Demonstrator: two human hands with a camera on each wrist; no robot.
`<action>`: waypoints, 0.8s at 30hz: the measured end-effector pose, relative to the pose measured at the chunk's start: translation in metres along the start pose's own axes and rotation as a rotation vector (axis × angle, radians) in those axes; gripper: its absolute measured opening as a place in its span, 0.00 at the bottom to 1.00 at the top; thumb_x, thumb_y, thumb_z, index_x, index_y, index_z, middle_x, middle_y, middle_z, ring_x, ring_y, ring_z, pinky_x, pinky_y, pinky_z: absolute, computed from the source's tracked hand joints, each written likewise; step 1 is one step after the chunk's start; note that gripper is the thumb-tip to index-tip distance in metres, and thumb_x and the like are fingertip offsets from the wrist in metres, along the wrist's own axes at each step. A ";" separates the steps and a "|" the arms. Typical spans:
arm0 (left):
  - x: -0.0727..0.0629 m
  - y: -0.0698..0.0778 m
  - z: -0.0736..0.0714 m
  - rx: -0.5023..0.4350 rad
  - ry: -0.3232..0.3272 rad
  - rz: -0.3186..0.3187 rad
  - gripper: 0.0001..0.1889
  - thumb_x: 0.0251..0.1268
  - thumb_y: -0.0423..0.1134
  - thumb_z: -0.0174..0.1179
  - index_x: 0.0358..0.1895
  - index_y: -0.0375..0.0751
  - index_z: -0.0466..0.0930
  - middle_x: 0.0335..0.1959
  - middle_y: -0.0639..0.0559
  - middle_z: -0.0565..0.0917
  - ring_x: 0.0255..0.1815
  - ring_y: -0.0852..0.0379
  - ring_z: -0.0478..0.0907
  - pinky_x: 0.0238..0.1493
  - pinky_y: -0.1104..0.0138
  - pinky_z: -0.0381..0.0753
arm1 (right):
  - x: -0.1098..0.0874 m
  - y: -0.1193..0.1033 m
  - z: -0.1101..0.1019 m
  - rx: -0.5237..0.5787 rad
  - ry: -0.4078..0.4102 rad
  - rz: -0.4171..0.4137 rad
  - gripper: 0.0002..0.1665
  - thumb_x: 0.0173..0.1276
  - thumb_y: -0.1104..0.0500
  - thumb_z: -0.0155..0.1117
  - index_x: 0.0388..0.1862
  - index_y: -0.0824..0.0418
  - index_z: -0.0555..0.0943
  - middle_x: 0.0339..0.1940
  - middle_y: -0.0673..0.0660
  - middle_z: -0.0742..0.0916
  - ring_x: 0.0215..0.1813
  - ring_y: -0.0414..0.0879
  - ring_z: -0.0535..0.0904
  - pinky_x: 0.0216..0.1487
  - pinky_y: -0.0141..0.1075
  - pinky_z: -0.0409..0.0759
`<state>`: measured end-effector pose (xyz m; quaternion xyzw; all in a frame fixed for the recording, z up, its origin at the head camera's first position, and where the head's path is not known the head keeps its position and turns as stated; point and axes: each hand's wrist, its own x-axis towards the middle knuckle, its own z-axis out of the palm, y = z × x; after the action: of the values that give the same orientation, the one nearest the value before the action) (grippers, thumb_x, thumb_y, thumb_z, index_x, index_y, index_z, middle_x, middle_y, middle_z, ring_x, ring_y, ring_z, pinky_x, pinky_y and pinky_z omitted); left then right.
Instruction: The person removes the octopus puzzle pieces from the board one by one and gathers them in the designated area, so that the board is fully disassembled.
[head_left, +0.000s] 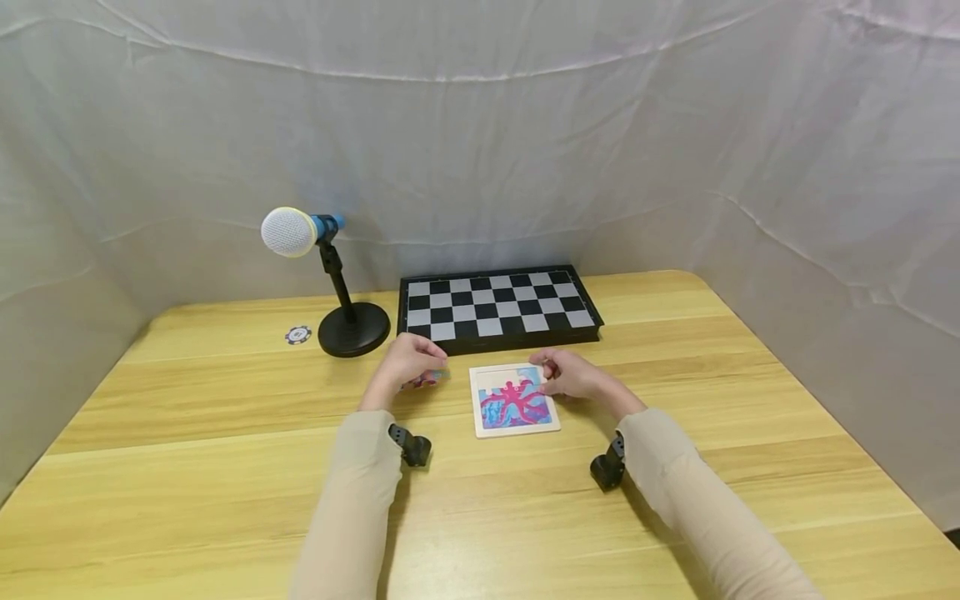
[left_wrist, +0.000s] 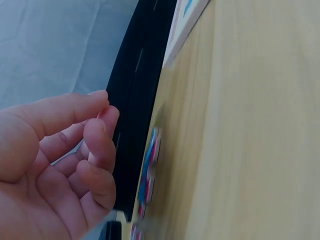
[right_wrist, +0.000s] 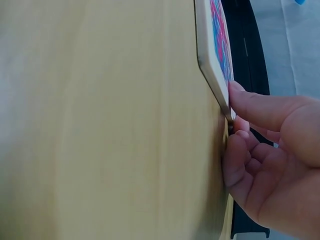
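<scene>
A square wooden jigsaw puzzle tray point(head_left: 517, 432) lies on the table, showing a pink octopus on blue, with bare wood along its upper left. My right hand point(head_left: 572, 372) grips the tray's right edge; in the right wrist view the thumb point(right_wrist: 260, 107) rests on the rim and the other fingers curl beside and beneath it. To the left, my left hand point(head_left: 411, 364) hovers over loose puzzle pieces point(head_left: 423, 380). Its fingers are curled, thumb and index tips together, and nothing shows between them in the left wrist view, where the pieces point(left_wrist: 149, 165) lie apart from the hand.
Behind the tray lies a black-and-white chessboard point(head_left: 498, 307), close beyond both hands. A microphone point(head_left: 291, 232) on a black round-based stand point(head_left: 354, 330) is at the back left, beside a poker chip point(head_left: 297, 335). Grey-white cloth point(head_left: 480, 150) surrounds the wooden table point(head_left: 187, 483).
</scene>
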<state>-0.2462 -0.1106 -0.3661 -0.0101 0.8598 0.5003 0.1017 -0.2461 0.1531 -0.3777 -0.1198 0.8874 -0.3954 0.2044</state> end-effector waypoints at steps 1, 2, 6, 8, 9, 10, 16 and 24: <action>0.001 0.001 0.002 -0.010 -0.006 -0.001 0.04 0.54 0.32 0.60 0.30 0.34 0.80 0.18 0.44 0.78 0.13 0.56 0.69 0.15 0.68 0.65 | 0.000 0.000 0.000 0.001 -0.001 -0.002 0.26 0.59 0.70 0.59 0.57 0.68 0.67 0.28 0.55 0.68 0.25 0.46 0.64 0.22 0.31 0.64; 0.001 0.002 0.004 -0.017 -0.014 0.001 0.04 0.54 0.32 0.60 0.30 0.34 0.80 0.17 0.43 0.78 0.13 0.56 0.69 0.14 0.68 0.65 | 0.000 0.000 0.000 0.001 -0.003 -0.004 0.26 0.59 0.70 0.59 0.57 0.68 0.67 0.28 0.55 0.68 0.25 0.46 0.64 0.22 0.31 0.64; 0.003 0.007 0.012 -0.006 -0.031 0.010 0.04 0.53 0.33 0.61 0.30 0.35 0.81 0.17 0.43 0.79 0.11 0.57 0.66 0.13 0.69 0.61 | -0.001 0.000 0.000 0.005 -0.003 -0.005 0.25 0.59 0.70 0.59 0.57 0.68 0.67 0.28 0.55 0.68 0.24 0.45 0.63 0.21 0.31 0.63; 0.003 0.010 0.015 0.002 -0.041 0.021 0.05 0.53 0.33 0.62 0.31 0.35 0.82 0.17 0.42 0.79 0.10 0.58 0.64 0.12 0.69 0.59 | -0.001 0.000 0.000 0.003 -0.004 -0.004 0.25 0.60 0.70 0.59 0.57 0.68 0.67 0.28 0.55 0.69 0.23 0.45 0.63 0.21 0.30 0.63; 0.003 0.012 0.017 0.003 -0.045 0.023 0.05 0.53 0.33 0.62 0.32 0.35 0.82 0.18 0.42 0.79 0.10 0.58 0.64 0.12 0.69 0.59 | 0.000 0.001 0.000 0.000 -0.006 -0.004 0.26 0.60 0.70 0.59 0.57 0.68 0.67 0.28 0.55 0.69 0.23 0.44 0.63 0.21 0.30 0.63; 0.003 0.013 0.019 0.004 -0.052 0.024 0.05 0.53 0.33 0.62 0.32 0.34 0.82 0.18 0.42 0.79 0.10 0.58 0.63 0.12 0.69 0.58 | 0.000 0.001 0.000 0.003 -0.007 -0.002 0.26 0.60 0.70 0.59 0.57 0.68 0.67 0.28 0.55 0.69 0.23 0.44 0.63 0.21 0.30 0.63; 0.006 0.020 0.032 0.006 -0.091 0.048 0.06 0.53 0.33 0.62 0.33 0.34 0.83 0.18 0.45 0.79 0.12 0.59 0.66 0.14 0.71 0.60 | -0.002 0.002 -0.004 0.025 -0.048 -0.041 0.27 0.59 0.66 0.62 0.56 0.69 0.67 0.27 0.56 0.69 0.21 0.43 0.63 0.20 0.30 0.64; 0.009 0.027 0.046 -0.017 -0.133 0.093 0.06 0.52 0.32 0.62 0.33 0.32 0.83 0.20 0.46 0.80 0.12 0.59 0.68 0.14 0.72 0.60 | 0.001 0.004 -0.006 0.028 -0.058 -0.039 0.34 0.53 0.66 0.68 0.58 0.69 0.66 0.30 0.56 0.70 0.23 0.44 0.64 0.21 0.29 0.64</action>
<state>-0.2503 -0.0566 -0.3667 0.0622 0.8463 0.5114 0.1353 -0.2502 0.1597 -0.3776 -0.1458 0.8729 -0.4083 0.2238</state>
